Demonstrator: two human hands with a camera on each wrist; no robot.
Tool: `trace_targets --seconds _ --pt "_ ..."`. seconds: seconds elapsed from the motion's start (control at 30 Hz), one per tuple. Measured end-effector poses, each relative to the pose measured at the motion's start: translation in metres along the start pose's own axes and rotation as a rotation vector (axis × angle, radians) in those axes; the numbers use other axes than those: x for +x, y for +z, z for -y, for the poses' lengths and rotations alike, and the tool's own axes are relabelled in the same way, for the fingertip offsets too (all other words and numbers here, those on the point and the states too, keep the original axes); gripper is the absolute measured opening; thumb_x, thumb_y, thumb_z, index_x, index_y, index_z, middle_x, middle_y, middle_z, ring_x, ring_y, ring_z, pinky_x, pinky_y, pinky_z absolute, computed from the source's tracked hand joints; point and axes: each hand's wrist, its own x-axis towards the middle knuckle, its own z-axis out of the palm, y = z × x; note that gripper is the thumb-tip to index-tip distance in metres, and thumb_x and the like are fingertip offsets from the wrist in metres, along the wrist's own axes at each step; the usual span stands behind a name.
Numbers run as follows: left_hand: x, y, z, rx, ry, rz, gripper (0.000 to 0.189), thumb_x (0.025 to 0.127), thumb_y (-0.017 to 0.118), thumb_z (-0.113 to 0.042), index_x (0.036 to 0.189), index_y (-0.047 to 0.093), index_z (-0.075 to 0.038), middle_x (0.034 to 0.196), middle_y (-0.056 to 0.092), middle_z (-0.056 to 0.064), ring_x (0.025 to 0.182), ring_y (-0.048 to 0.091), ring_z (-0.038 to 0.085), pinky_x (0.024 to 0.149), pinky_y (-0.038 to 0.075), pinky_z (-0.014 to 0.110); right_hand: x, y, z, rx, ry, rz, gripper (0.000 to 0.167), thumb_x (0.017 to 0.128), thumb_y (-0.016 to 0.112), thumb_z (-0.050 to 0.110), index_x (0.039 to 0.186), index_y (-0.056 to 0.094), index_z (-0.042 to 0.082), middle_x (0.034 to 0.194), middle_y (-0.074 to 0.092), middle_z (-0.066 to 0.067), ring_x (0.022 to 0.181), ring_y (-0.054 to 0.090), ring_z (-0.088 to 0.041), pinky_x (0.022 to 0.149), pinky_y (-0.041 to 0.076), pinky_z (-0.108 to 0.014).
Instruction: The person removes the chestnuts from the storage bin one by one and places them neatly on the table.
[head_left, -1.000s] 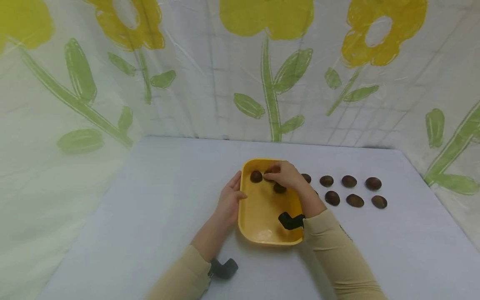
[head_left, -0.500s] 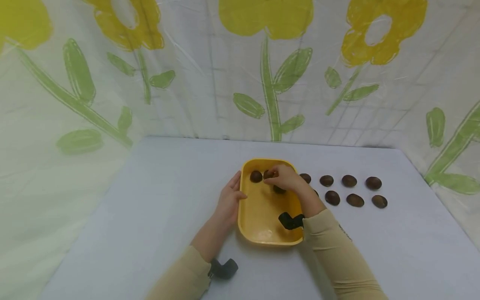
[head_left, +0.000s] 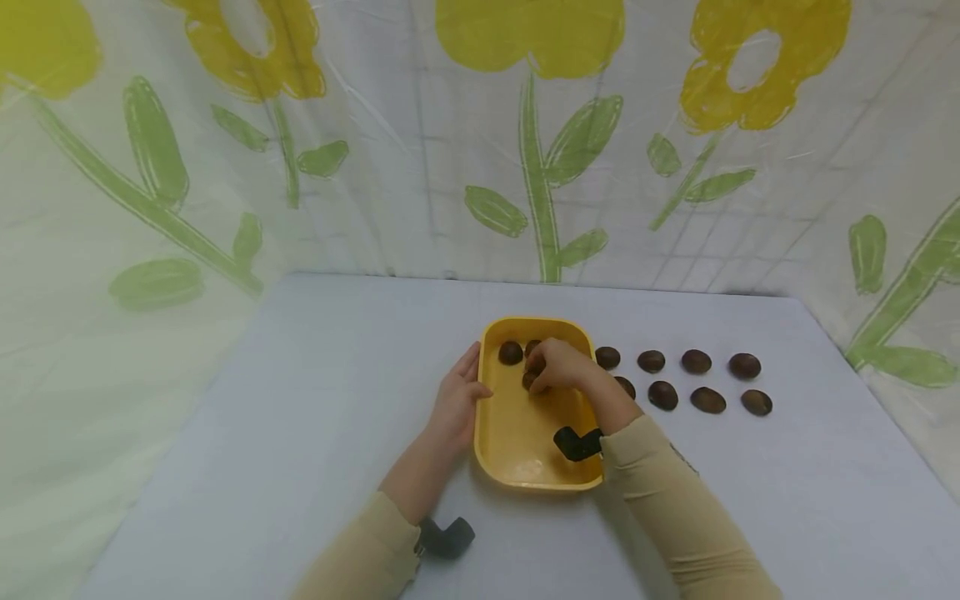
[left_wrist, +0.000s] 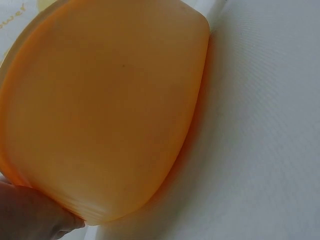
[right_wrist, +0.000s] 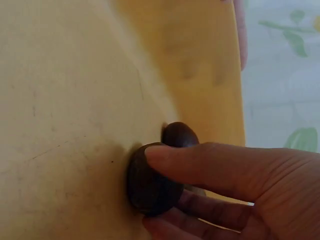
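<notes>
In the head view a yellow tray (head_left: 517,450) lies on the table. My left hand (head_left: 456,404) holds its left side, thumb over the rim and fingers along the outside. My right hand (head_left: 564,365) is inside the tray, pinching a dark brown chestnut (right_wrist: 152,182) between thumb and fingers; the right wrist view shows it against the tray floor. Another chestnut (head_left: 511,353) sits in the far left corner. A further one (head_left: 533,346) is partly hidden behind my right fingers. The left wrist view shows mostly the tray's outer side (left_wrist: 110,110).
Several chestnuts (head_left: 696,362) lie in two rows on the white table (head_left: 337,375) to the right of the tray. One of them (head_left: 624,387) is partly covered by my right forearm. A flower-printed curtain (head_left: 375,192) hangs behind the table's far edge.
My right hand has left the chestnut at the tray's back and come slightly nearer. It now grips the nearer chestnut, which has shifted left. The left hand stays put on the tray.
</notes>
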Motion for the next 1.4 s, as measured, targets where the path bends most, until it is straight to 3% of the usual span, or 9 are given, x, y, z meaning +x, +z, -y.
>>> trace_targets --seconds 0.33,0.5,0.73,1.07,1.4 --pt "0.002 0.0 0.001 0.013 -0.001 -0.005 0.084 0.072 0.036 0.02 0.148 0.023 -0.012 0.156 0.019 0.006 0.144 0.017 0.02 0.116 0.021 0.036 0.002 0.004 -0.002 -0.063 -0.017 0.03 0.021 0.071 0.075 0.008 0.091 0.067 0.006 0.084 0.064 -0.006 0.069 0.051 -0.016 0.062 0.044 -0.023" --pt "0.002 0.0 0.002 0.008 0.004 0.005 0.083 0.072 0.036 0.02 0.148 0.023 -0.012 0.156 0.02 0.006 0.144 0.017 0.02 0.116 0.021 0.036 -0.002 0.003 -0.003 -0.023 -0.025 -0.02 0.023 0.069 0.074 0.008 0.09 0.067 0.006 0.084 0.063 -0.006 0.07 0.051 -0.016 0.062 0.044 -0.023" --pt "0.001 0.001 0.003 -0.007 0.01 0.026 0.084 0.072 0.035 0.02 0.149 0.021 -0.011 0.156 0.017 0.007 0.144 0.016 0.022 0.117 0.02 0.038 -0.014 -0.005 -0.002 0.087 -0.081 -0.092 0.026 0.073 0.07 0.008 0.098 0.068 0.002 0.093 0.067 -0.01 0.082 0.058 -0.018 0.074 0.051 -0.03" --pt "-0.003 0.001 0.0 0.001 0.006 -0.004 0.084 0.071 0.036 0.021 0.148 0.022 -0.011 0.156 0.018 0.008 0.144 0.016 0.022 0.117 0.02 0.037 -0.043 -0.027 -0.008 0.113 0.004 -0.129 0.035 0.077 0.072 0.017 0.109 0.066 0.004 0.108 0.064 -0.013 0.095 0.058 -0.025 0.082 0.051 -0.038" --pt "-0.003 0.001 -0.001 -0.011 -0.008 0.005 0.083 0.073 0.035 0.019 0.149 0.023 -0.013 0.156 0.018 0.006 0.144 0.017 0.021 0.117 0.019 0.037 -0.073 -0.043 -0.026 0.274 0.072 -0.146 0.041 0.079 0.07 0.019 0.116 0.062 0.003 0.118 0.061 -0.016 0.107 0.059 -0.027 0.089 0.051 -0.039"
